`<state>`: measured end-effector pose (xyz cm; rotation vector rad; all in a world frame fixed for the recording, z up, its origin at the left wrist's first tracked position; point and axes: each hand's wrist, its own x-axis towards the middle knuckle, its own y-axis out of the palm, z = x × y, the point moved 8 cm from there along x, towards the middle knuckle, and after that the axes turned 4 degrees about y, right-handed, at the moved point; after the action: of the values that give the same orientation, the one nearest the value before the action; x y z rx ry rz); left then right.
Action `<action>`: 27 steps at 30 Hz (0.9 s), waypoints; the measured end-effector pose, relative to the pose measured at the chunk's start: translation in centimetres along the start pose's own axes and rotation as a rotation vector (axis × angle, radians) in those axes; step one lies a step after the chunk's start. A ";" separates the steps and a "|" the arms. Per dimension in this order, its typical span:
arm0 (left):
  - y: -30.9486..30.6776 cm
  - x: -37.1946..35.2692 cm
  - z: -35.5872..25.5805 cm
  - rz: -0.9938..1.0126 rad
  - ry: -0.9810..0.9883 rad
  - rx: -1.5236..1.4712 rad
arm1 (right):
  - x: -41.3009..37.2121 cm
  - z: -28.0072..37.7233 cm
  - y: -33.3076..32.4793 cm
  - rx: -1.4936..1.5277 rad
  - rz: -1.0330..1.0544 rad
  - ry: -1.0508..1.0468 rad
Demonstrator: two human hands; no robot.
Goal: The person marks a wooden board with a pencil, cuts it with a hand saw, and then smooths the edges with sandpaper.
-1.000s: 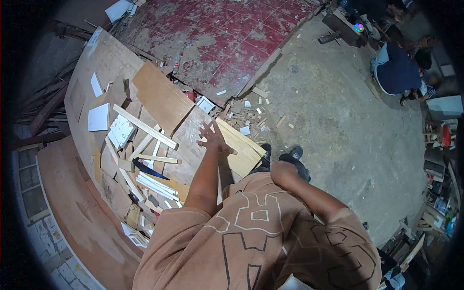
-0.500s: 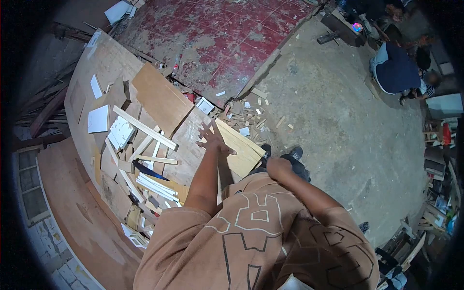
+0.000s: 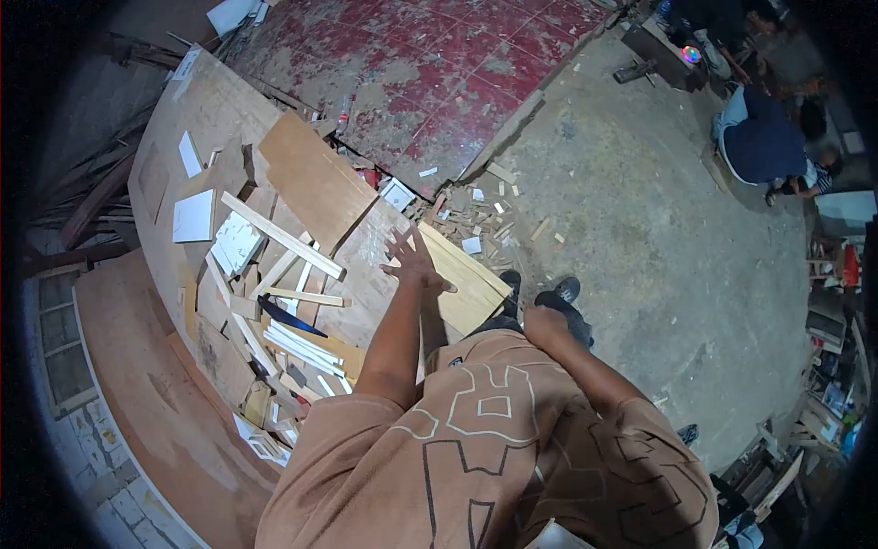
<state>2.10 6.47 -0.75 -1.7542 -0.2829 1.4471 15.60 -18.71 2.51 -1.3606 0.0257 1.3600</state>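
Observation:
My left hand (image 3: 416, 265) is spread, fingers apart, over the left edge of a pale wooden board (image 3: 466, 295). The board lies at the right edge of the plywood worktable (image 3: 370, 240). Close to the board's lower right corner is my right hand (image 3: 544, 325), in front of my leg. Its fingers are curled and turned away, and anything inside them is hidden. Left of my forearm lie a handsaw (image 3: 291, 317) with a dark blade, wooden strips (image 3: 285, 240) and white strips (image 3: 302, 349).
A brown panel (image 3: 315, 178) and white offcuts (image 3: 194, 218) lie on the worktable. Wood scraps (image 3: 471, 245) litter the floor beyond the board. At the upper right, a person in dark blue (image 3: 764, 137) crouches near other people. Red tiles (image 3: 439, 73) form a raised floor ahead.
The whole view has shifted slightly, so most things appear a little further right. My left hand remains spread over the board, and my right hand stays curled beside it.

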 end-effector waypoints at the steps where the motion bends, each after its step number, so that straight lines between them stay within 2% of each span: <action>1: -0.3 0.2 -0.1 -0.006 -0.001 0.001 | -0.6 -0.2 -0.7 0.000 -0.008 0.004; 7: 0.8 -0.8 -0.6 -0.099 0.129 -0.025 | 0.0 0.5 -0.7 -0.012 -0.070 -0.108; 9: 2.0 -0.4 -0.6 -0.320 0.173 -0.277 | 0.5 1.1 -0.9 -0.017 -0.071 -0.087; 11: 2.6 -2.6 -3.0 -0.383 0.129 -0.258 | 0.4 1.7 -1.4 -0.007 -0.062 -0.042; 13: 3.6 -3.4 -3.0 -0.578 -0.118 -0.250 | 0.6 1.8 -1.3 -0.004 -0.046 0.005; 14: 4.1 -3.5 -3.3 -0.546 -0.222 -0.188 | 0.8 1.9 -1.2 0.003 -0.053 -0.008; 17: 4.5 -3.2 -3.4 -0.617 -0.251 -0.175 | 1.2 1.8 -0.5 -0.001 -0.076 -0.019; 20: 4.1 -3.5 -3.6 -0.589 -0.290 -0.131 | -1.2 0.9 0.2 -0.016 -0.047 0.017; 24: 4.5 -3.0 -3.3 -0.563 -0.301 -0.159 | -5.9 0.7 -3.9 -0.027 0.003 0.145; 27: 4.1 -3.3 -3.6 -0.565 -0.303 -0.116 | -4.0 1.8 -4.4 0.046 0.104 0.106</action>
<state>3.01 0.17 -1.25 -1.3757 -0.9558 1.2805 16.06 -18.59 8.71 -1.4076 0.2001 1.3635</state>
